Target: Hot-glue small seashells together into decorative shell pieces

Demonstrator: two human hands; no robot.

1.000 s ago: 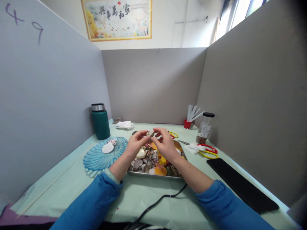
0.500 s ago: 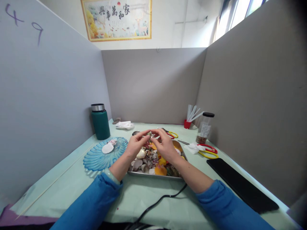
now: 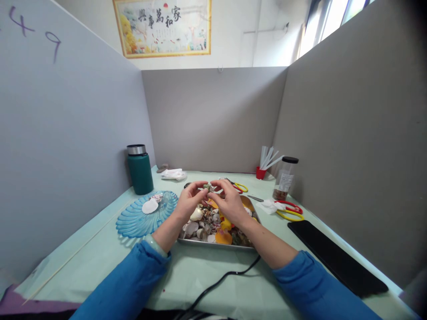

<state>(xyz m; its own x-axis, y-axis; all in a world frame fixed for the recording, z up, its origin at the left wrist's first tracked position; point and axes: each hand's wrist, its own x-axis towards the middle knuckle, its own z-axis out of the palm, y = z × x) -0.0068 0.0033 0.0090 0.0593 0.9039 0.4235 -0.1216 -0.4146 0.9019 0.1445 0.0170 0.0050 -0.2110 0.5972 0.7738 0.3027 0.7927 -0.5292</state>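
Observation:
A small greenish shell [image 3: 207, 187] is pinched between the fingertips of both hands, above a metal tray [image 3: 213, 243]. My left hand [image 3: 190, 200] has its thumb and fingers closed around the shell's left side. From the other side my right hand [image 3: 230, 202] holds it with thumb and index finger, the fingers curved. Below them the tray is filled with mixed seashells [image 3: 203, 222], several orange scallop shells [image 3: 223, 237] among them, and a yellow toy-like piece [image 3: 226, 223]. The fingers partly cover the held shell, so its exact kind is unclear.
To the left, a blue shell-shaped glass dish [image 3: 133, 220] carries a white disc [image 3: 150, 206]. A green bottle [image 3: 139, 172] stands behind it. On the right are scissors [image 3: 290, 215], a jar [image 3: 285, 180], a red cup of sticks [image 3: 260, 173] and a black slab [image 3: 333, 255]. A cable [image 3: 220, 281] runs in front.
The held shell has turned slightly between the fingertips, and the fingers of both hands have shifted a little, with the right index drawn slightly back. Everything else stays in place.

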